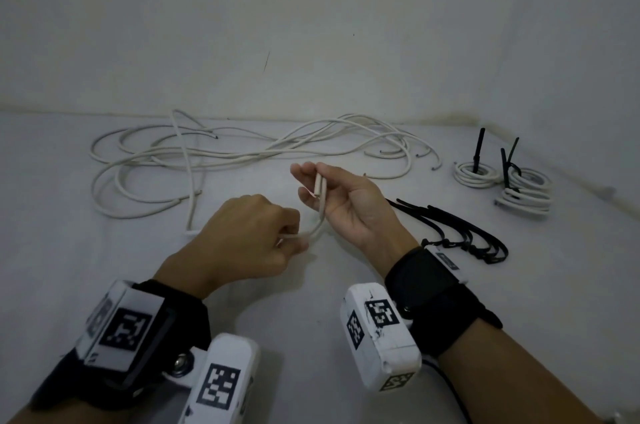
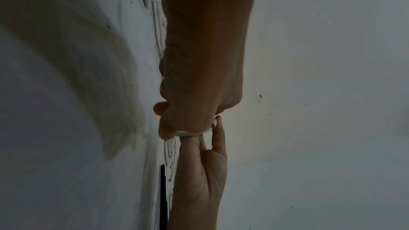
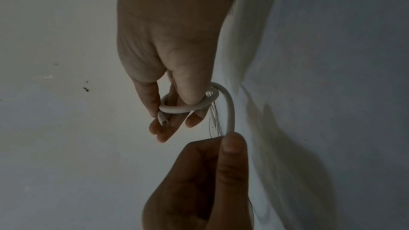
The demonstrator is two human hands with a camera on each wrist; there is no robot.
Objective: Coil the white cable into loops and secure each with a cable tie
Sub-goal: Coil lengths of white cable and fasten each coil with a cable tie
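- The head view looks forward and down from above at the worktop (image 1: 69,215), the wall behind it and both hands.
- The left wrist view looks close along the left hand (image 2: 199,76).
- The right wrist view looks close along the right hand (image 3: 172,50).
- All three share the white cable (image 3: 230,111) stretched between the hands.

A pale, cloth-like surface (image 1: 69,215) covers the work area; it shows light creasing. A plain off-white wall (image 1: 311,25) rises behind it and carries a thin dark scratch (image 1: 266,61). A second wall (image 1: 588,59) meets the first at the right corner. Small dark specks (image 3: 85,89) are noted on the wall in the right wrist view.
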